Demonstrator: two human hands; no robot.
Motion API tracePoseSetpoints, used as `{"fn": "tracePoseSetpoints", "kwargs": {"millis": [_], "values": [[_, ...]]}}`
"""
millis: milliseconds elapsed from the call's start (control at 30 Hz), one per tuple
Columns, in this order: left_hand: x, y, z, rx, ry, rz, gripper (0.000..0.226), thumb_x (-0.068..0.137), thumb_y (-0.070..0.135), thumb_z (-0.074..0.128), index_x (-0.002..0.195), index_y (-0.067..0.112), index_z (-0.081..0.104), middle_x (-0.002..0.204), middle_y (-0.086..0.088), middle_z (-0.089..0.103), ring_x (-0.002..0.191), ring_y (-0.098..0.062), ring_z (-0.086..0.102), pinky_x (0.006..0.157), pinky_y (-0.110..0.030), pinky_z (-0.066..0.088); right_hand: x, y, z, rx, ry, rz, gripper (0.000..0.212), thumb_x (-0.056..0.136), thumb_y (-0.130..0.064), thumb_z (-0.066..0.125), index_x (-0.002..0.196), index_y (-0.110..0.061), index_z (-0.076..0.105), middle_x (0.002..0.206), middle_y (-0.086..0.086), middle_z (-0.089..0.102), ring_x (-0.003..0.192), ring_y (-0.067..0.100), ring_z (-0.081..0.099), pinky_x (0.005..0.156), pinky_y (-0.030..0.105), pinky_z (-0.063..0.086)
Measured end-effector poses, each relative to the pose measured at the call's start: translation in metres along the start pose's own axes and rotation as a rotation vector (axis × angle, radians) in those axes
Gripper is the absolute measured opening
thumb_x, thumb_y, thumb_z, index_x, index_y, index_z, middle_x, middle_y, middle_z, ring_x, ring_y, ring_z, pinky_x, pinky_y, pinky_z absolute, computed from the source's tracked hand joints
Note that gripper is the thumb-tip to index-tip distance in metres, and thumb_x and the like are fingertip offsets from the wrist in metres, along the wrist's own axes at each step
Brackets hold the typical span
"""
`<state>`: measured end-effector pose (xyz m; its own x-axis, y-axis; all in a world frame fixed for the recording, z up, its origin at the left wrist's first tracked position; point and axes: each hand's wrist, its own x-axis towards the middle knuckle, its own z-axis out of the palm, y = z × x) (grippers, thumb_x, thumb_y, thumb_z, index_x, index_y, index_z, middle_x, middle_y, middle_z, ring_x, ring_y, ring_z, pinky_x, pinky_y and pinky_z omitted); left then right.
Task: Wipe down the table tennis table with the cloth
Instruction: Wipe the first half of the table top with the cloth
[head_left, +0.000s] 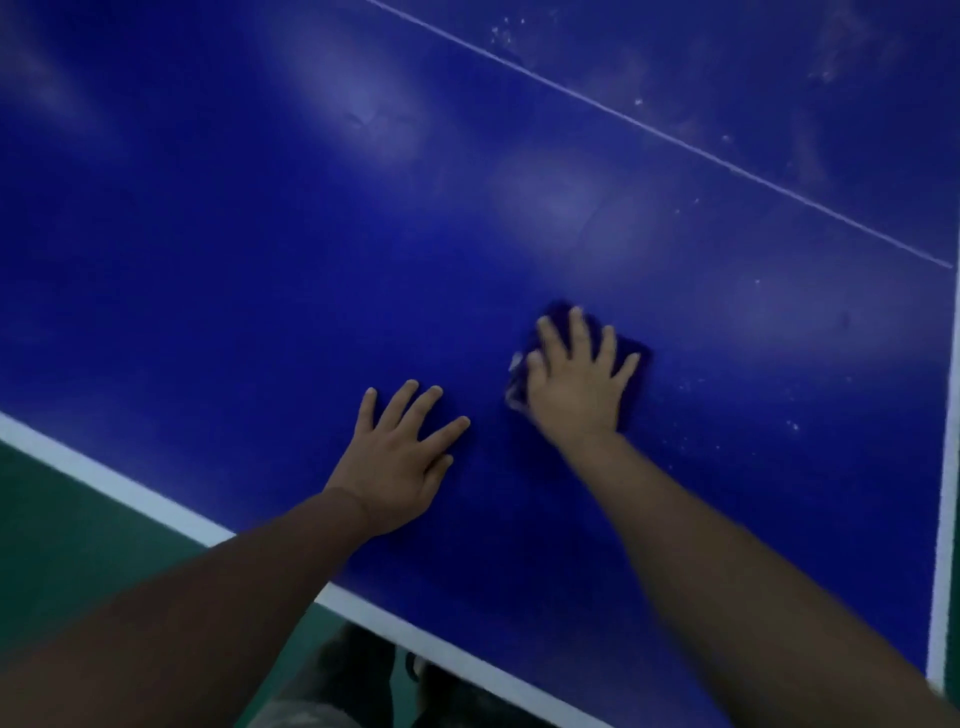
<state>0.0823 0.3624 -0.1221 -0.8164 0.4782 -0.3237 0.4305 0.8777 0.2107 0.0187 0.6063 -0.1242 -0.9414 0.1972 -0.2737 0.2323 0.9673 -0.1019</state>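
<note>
Nearest the lens, two bare forearms are seen reaching forward from the bottom of the view, the left forearm (182, 623) from the lower left and the right forearm (753, 571) from the lower right; most of the view is filled by the blue table tennis table (260, 234), on which pale glare patches are seen; its near side is bounded by a white edge line (130, 483) running from the left down toward the bottom centre, and a second white border (943, 519) is seen along the far right, the two closing toward a corner at the lower right; a thin white line (649, 130) is drawn diagonally across the upper right; wide open surface is left ahead of and to the left of both hands; green floor (78, 545) is shown beyond the near edge at the lower left; the left hand (400, 457) is laid flat on the bare table with fingers spread and nothing held; the right hand (576, 384), just beside it, is pressed flat with straight, spread fingers onto the dark blue cloth (626, 343), which lies on the table under the palm; pale specks (792, 426) are scattered to the right of the cloth; a pale patch (513, 382) at the cloth's left edge is too blurred for any writing to be read.
</note>
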Motion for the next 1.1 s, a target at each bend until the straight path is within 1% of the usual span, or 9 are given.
{"fn": "tracePoseSetpoints", "kwargs": {"millis": [133,233,333,500,567,733,867,1000,1100], "values": [[0.018,-0.007,-0.009,0.023,-0.006,0.036,0.059,0.100,0.052,0.009,0.156,0.040,0.026,0.167,-0.004,0.017,0.154,-0.030,0.005,0.122,-0.060,0.000,-0.087,-0.010,0.023,-0.065,-0.019,-0.330,0.053,0.104,-0.057,0.019,0.155,-0.045,0.026,0.169,-0.008,0.011,0.153,0.034,0.016,0.119,0.065,0.003],[0.034,-0.016,-0.015,0.026,0.002,0.071,0.059,0.100,0.052,0.008,0.156,0.040,0.022,0.167,-0.003,0.015,0.154,-0.028,0.004,0.122,-0.058,-0.003,-0.082,0.020,0.019,-0.094,-0.073,-0.419,0.051,0.105,-0.057,0.016,0.154,-0.048,0.026,0.168,-0.015,0.009,0.153,0.028,0.020,0.120,0.060,0.006],[0.053,-0.026,-0.021,0.030,0.011,0.102,0.059,0.100,0.054,0.007,0.157,0.041,0.020,0.167,-0.002,0.013,0.154,-0.026,0.003,0.122,-0.056,-0.007,-0.015,0.037,-0.002,-0.126,-0.001,-0.263,0.054,0.101,-0.053,0.022,0.153,-0.046,0.031,0.167,-0.010,0.020,0.150,0.030,0.024,0.119,0.063,0.012],[0.091,-0.036,-0.029,0.042,0.036,0.118,0.058,0.100,0.056,0.006,0.157,0.042,0.014,0.168,0.000,0.008,0.154,-0.025,-0.003,0.122,-0.055,-0.008,0.094,0.009,-0.029,0.084,0.046,0.177,0.054,0.103,-0.054,0.021,0.157,-0.048,0.015,0.169,-0.011,0.003,0.154,0.032,0.004,0.119,0.068,0.000],[0.105,-0.039,-0.034,0.046,0.041,0.109,0.060,0.099,0.056,0.004,0.157,0.041,0.015,0.168,0.000,0.009,0.154,-0.025,-0.002,0.123,-0.055,-0.005,0.077,-0.016,-0.019,0.044,0.081,0.119,0.055,0.102,-0.053,0.023,0.156,-0.046,0.021,0.169,-0.008,0.007,0.153,0.036,0.007,0.118,0.069,0.001],[0.140,-0.043,-0.049,0.006,0.084,0.080,0.063,0.098,0.055,0.007,0.157,0.038,0.024,0.166,-0.002,0.016,0.154,-0.026,0.005,0.123,-0.053,-0.001,-0.003,0.012,-0.003,-0.058,-0.019,-0.355,0.050,0.105,-0.056,0.019,0.153,-0.047,0.028,0.168,-0.011,0.015,0.153,0.031,0.018,0.118,0.067,0.013],[0.161,-0.045,-0.055,0.021,0.079,0.078,0.059,0.101,0.055,0.009,0.158,0.039,0.017,0.167,-0.002,0.009,0.154,-0.026,-0.002,0.123,-0.055,-0.003,0.085,0.043,-0.031,-0.096,0.035,-0.094,0.053,0.102,-0.054,0.022,0.155,-0.050,0.022,0.168,-0.013,0.011,0.153,0.030,0.014,0.120,0.064,0.007],[0.178,-0.044,-0.059,0.029,0.083,0.082,0.058,0.102,0.054,0.012,0.158,0.039,0.016,0.167,-0.002,0.009,0.154,-0.026,-0.003,0.122,-0.056,-0.004,0.165,0.003,-0.044,0.122,0.085,0.231,0.054,0.103,-0.054,0.025,0.156,-0.049,0.019,0.169,-0.011,0.005,0.154,0.034,0.004,0.117,0.069,-0.002],[0.190,-0.044,-0.063,0.043,0.105,0.082,0.061,0.100,0.054,0.008,0.157,0.039,0.021,0.166,-0.003,0.015,0.154,-0.026,0.002,0.122,-0.057,0.001,0.131,-0.019,-0.028,0.031,0.128,0.056,0.054,0.101,-0.053,0.024,0.155,-0.044,0.025,0.169,-0.007,0.012,0.152,0.038,0.011,0.116,0.071,0.004]]}}
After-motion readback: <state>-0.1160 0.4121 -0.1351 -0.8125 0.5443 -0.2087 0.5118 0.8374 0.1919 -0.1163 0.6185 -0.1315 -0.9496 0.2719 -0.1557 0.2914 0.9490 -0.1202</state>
